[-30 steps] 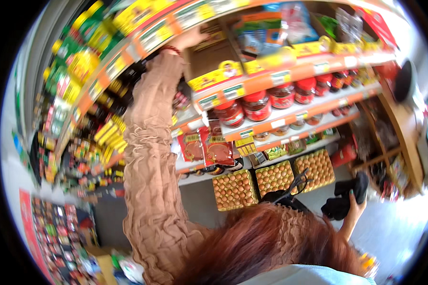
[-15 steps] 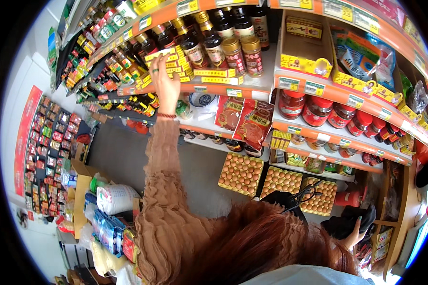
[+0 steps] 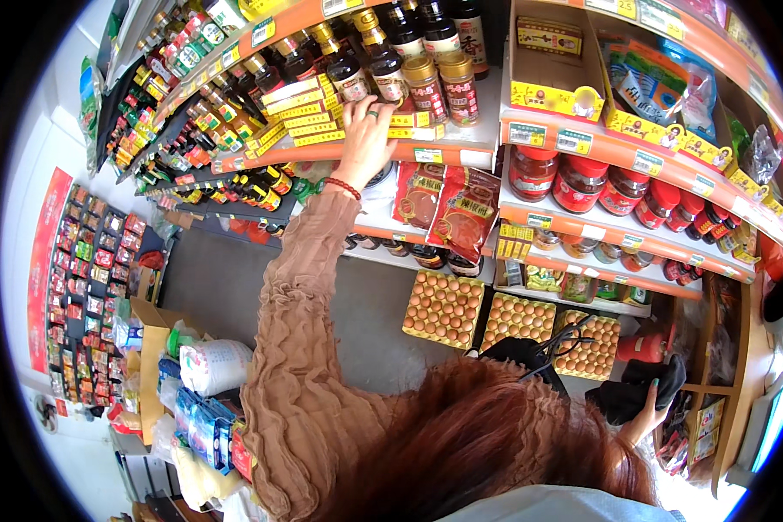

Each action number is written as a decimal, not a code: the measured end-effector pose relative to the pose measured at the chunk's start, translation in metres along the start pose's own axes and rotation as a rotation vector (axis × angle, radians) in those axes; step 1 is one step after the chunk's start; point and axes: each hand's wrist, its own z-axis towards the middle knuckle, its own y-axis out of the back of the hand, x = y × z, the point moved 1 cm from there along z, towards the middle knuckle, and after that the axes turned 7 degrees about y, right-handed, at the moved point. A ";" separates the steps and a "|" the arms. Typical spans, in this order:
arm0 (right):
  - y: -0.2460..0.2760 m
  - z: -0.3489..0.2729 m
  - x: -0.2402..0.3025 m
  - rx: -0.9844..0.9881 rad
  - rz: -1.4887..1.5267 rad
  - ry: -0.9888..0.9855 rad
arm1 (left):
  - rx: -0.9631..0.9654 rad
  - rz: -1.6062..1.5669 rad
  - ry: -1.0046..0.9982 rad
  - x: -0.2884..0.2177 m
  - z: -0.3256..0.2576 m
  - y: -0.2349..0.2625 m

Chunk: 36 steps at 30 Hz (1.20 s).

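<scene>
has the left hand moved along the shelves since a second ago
Yes. The left hand has come down from the higher shelf to the jars.

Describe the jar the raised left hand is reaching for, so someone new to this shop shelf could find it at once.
Start at the orange-edged shelving and find the shelf of dark bottles and jars above the red pouches. The left hand, wearing a ring and a red bead bracelet, has its fingers at a dark jar. Unlike the gold-lidded jars on its right, its cap is dark.

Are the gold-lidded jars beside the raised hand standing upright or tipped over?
Upright. The gold-lidded jars stand on the shelf with lids on top, just right of the left hand.
</scene>
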 end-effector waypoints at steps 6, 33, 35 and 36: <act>0.020 -0.002 -0.006 -0.045 -0.009 -0.025 | -0.134 -0.068 -0.037 -0.007 0.012 0.059; -0.101 -0.001 0.088 0.532 0.504 0.024 | 1.685 -2.010 0.467 -0.330 -0.033 0.030; -0.096 0.001 0.083 0.593 0.568 0.036 | 1.956 -2.112 0.422 -0.328 -0.035 0.036; -0.097 0.002 0.083 0.622 0.531 0.090 | 2.099 -2.158 0.390 -0.329 -0.034 0.042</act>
